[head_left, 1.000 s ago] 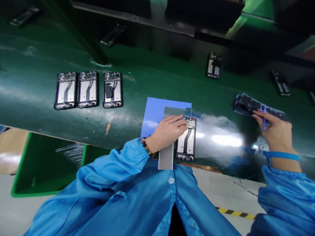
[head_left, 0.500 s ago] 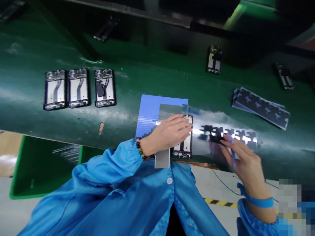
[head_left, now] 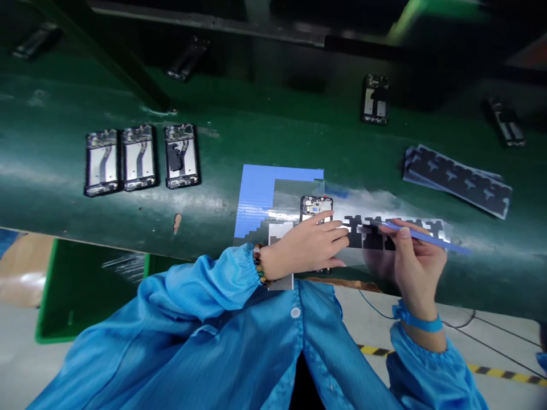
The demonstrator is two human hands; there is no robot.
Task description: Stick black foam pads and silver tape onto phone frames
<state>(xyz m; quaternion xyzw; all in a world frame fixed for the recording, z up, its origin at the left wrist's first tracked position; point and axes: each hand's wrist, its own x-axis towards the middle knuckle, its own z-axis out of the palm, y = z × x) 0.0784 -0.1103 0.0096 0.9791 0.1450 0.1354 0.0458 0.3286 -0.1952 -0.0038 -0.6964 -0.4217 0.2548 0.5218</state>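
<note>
My left hand [head_left: 311, 245] lies across an opened phone [head_left: 316, 205], palm down with fingers spread. The phone's upper board shows above the fingers, while most of its lower part is hidden. Its fingertips reach the left end of a clear sheet of black die-cut stickers [head_left: 352, 234]. My right hand [head_left: 421, 262] pinches purple tweezers [head_left: 433, 236], held nearly level, with their tips over the sticker row. Whether the tips grip a sticker, I cannot tell. Beneath the left wrist is a grey strip [head_left: 281, 283], and a blue sheet [head_left: 256, 193] lies to the left of the phone.
Three opened phones [head_left: 139, 159] lie at the left. Another opened phone [head_left: 376, 101] is toward the back. More sticker sheets [head_left: 461, 181] are stacked at the right. A green bin [head_left: 49, 296] stands below the table edge at left.
My left hand has shifted down and right, uncovering the phone's top. My right hand has turned, so the tweezers now lie flatter, pointing left over the sticker sheet.
</note>
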